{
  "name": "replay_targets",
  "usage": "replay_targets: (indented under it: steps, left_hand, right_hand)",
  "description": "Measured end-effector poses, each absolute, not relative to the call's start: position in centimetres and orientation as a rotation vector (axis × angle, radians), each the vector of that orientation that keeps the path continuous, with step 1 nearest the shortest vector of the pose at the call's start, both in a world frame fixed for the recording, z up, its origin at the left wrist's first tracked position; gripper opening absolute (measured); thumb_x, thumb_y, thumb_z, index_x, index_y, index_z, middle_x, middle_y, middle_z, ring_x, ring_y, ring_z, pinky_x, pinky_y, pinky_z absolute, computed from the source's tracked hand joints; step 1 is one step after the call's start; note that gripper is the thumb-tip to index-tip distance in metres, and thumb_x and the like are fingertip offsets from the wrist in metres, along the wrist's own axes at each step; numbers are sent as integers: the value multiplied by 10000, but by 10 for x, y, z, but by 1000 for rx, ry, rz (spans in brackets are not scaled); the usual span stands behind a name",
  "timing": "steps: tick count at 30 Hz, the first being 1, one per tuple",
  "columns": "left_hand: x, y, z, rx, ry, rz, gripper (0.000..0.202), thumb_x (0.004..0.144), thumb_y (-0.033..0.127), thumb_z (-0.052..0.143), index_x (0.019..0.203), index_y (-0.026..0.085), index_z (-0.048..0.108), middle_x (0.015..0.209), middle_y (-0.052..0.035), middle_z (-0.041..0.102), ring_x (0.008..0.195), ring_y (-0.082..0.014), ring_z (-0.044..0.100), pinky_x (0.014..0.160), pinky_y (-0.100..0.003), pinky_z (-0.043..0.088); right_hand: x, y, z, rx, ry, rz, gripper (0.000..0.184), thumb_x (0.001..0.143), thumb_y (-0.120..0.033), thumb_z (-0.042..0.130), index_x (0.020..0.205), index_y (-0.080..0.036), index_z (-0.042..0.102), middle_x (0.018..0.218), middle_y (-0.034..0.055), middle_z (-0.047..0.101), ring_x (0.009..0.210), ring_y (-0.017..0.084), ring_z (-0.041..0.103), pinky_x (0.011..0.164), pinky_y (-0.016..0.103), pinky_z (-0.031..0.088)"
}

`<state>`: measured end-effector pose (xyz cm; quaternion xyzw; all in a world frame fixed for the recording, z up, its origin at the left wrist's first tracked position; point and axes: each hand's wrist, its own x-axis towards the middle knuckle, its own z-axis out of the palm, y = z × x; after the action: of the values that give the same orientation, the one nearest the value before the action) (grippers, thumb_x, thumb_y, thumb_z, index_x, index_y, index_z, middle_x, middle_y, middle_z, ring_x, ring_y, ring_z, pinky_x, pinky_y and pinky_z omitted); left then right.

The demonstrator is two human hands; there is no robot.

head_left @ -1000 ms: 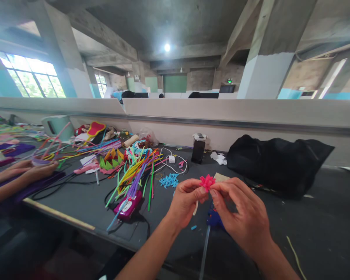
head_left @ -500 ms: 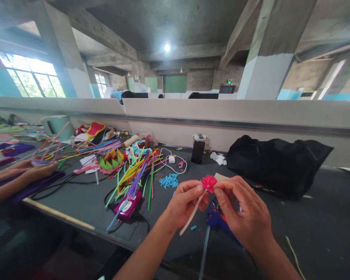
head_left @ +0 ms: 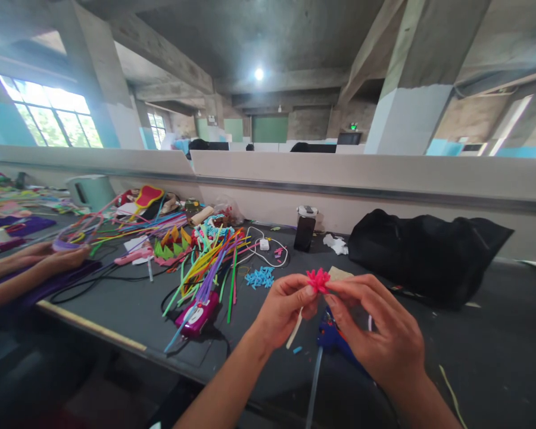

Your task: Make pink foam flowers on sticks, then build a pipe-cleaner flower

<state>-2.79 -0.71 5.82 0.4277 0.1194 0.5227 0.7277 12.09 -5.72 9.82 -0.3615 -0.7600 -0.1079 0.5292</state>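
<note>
Between my two hands is a small pink flower point(head_left: 318, 280) with short, fuzzy-looking petals. My left hand point(head_left: 288, 307) pinches it from the left, and a pale strip point(head_left: 295, 329) hangs down below those fingers. From the right, my right hand point(head_left: 375, 325) has its thumb and forefinger closed at the flower's edge. Under my right hand lies a blue glue gun point(head_left: 333, 336), partly hidden, with a clear glue stick point(head_left: 313, 387) running out toward me. A small blue piece point(head_left: 297, 350) rests on the table near my left wrist.
Ahead lies a pile of short blue pieces point(head_left: 259, 277). Left of it, colourful pipe cleaners point(head_left: 209, 268) spread around a magenta device point(head_left: 197, 316). A phone point(head_left: 304, 233) stands upright near the partition; a black bag point(head_left: 424, 256) sits right. At far left are a co-worker's hands point(head_left: 65, 259).
The flower has turned in my fingers, and the pale strip below it now hangs steeper and shows less. Both hands have shifted only slightly.
</note>
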Motion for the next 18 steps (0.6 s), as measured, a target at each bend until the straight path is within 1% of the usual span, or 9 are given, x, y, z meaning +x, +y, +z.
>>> replay_targets:
  steps: [5, 10, 14, 18]
  left_hand:
    - [-26, -9, 61, 925, 284, 1170, 181, 664, 300, 846, 706, 156, 745, 534, 24, 548, 463, -43, 410, 479, -199, 278]
    - [-27, -10, 62, 955, 396, 1210, 208, 610, 294, 877, 713, 160, 757, 595, 5, 614, 531, -65, 481, 530, -203, 330]
    - [-28, -10, 60, 987, 433, 1213, 224, 602, 303, 882, 723, 158, 762, 644, -10, 648, 572, -81, 515, 552, -211, 344]
    - [-27, -10, 59, 1010, 420, 1220, 203, 607, 294, 879, 695, 156, 758, 641, -6, 642, 567, -80, 518, 549, -215, 345]
  right_hand:
    - [121, -55, 96, -896, -1837, -289, 77, 894, -173, 600, 933, -211, 655, 819, 12, 661, 731, 143, 627, 685, 276, 503]
    - [121, -55, 95, -889, -1831, -258, 65, 888, -150, 579, 867, -202, 613, 775, 7, 632, 701, 137, 591, 656, 270, 480]
    - [121, -57, 97, -891, -1853, -221, 84, 886, -135, 558, 834, -194, 588, 772, 10, 612, 711, 138, 567, 663, 277, 462]
    - [120, -57, 98, -892, -1861, -214, 98, 888, -132, 542, 814, -191, 570, 755, 9, 590, 706, 142, 551, 663, 290, 451]
